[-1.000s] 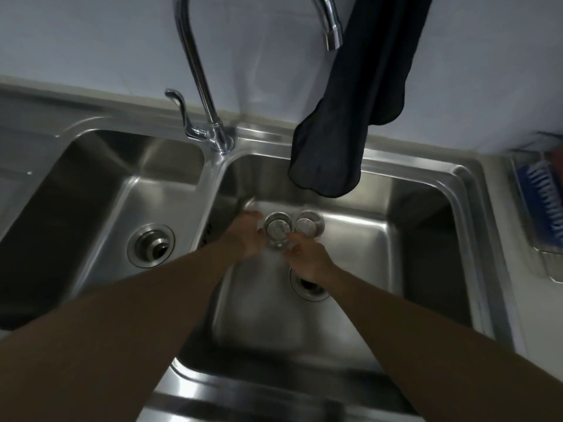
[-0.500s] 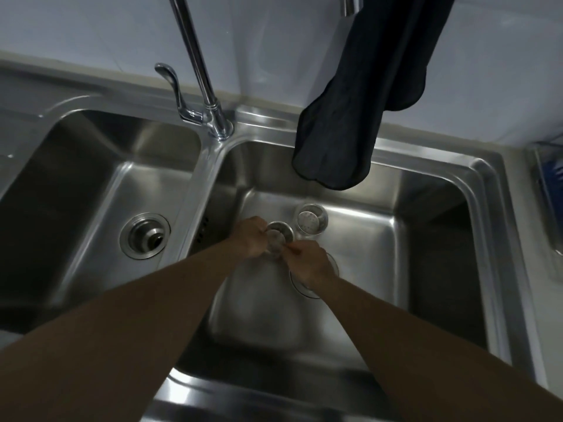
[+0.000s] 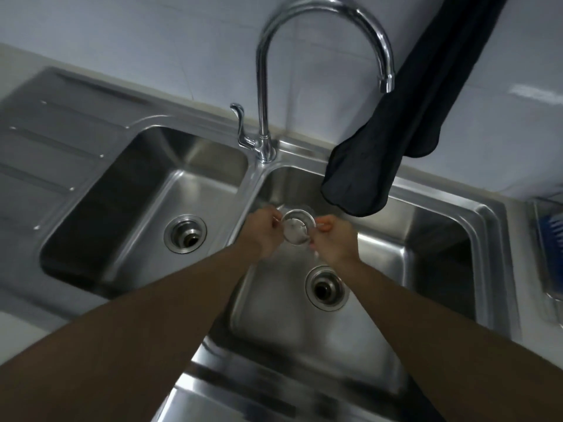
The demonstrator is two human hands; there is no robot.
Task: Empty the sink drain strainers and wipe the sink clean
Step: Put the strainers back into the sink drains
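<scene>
Strainer (image 3: 297, 231): round, metal, held up over the right basin (image 3: 426, 245), just behind its open drain (image 3: 327, 287).
Left hand (image 3: 262, 233): grip closed, fingers pinching the strainer's left rim.
Right hand (image 3: 335, 239): grip closed, fingers pinching the strainer's right rim.
Left basin (image 3: 122, 193): drain fitting (image 3: 185, 233) in its floor; contents cannot be told.
Faucet (image 3: 263, 86): arched, standing at the divider between the basins.
Dark cloth (image 3: 380, 147): hangs above the right basin's back edge.
Blue brush (image 3: 555, 226): far right, partly cut off.
</scene>
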